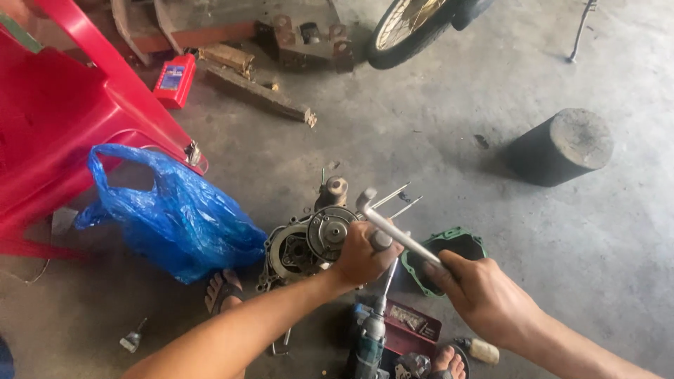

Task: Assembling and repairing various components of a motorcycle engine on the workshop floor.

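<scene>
Left hand: the left hand [361, 256] is closed around the middle of the metal wrench [393, 230], just beside the engine case.
Right hand: the right hand [484, 295] grips the near end of the same wrench, fingers wrapped.
Wrench: tilted, its far bent end above the engine case [309, 245], near the middle of the floor.
Left side: a blue plastic bag [175, 210] lies close to the case; a red chair [63, 119] stands behind it.
Right side: a green gasket [456, 242] lies just beside; bare concrete floor [597, 231] is open up to the dark cylinder [562, 146].
Near side: a red tray [414, 326] lies between the feet.
</scene>
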